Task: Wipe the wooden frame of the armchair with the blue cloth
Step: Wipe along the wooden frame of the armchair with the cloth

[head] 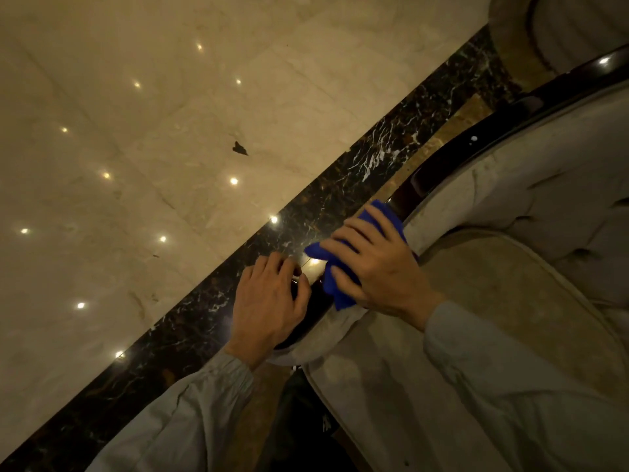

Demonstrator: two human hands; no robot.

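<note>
The left hand (272, 301) grips the near end of the armchair's dark wooden frame (439, 161), fingers curled over the glossy rail. Just beside it, toward two o'clock, the right hand (377, 267) presses the blue cloth (384, 216) down on that same rail, fingers spread and fairly straight across the fabric; cloth shows beyond the fingertips at twelve o'clock and under the thumb at seven o'clock. There are two hands, one cloth and one armchair being wiped. From the cloth the frame runs on toward one o'clock, edging the tufted beige upholstery (544, 199); a seat cushion (510, 294) lies at four o'clock. The polished cream marble floor (136, 165) fills the left side, with a black veined marble strip (340, 189) beside the chair. A small dark fleck (240, 148) lies on the floor. A second upholstered piece (561, 28) sits at one o'clock.
</note>
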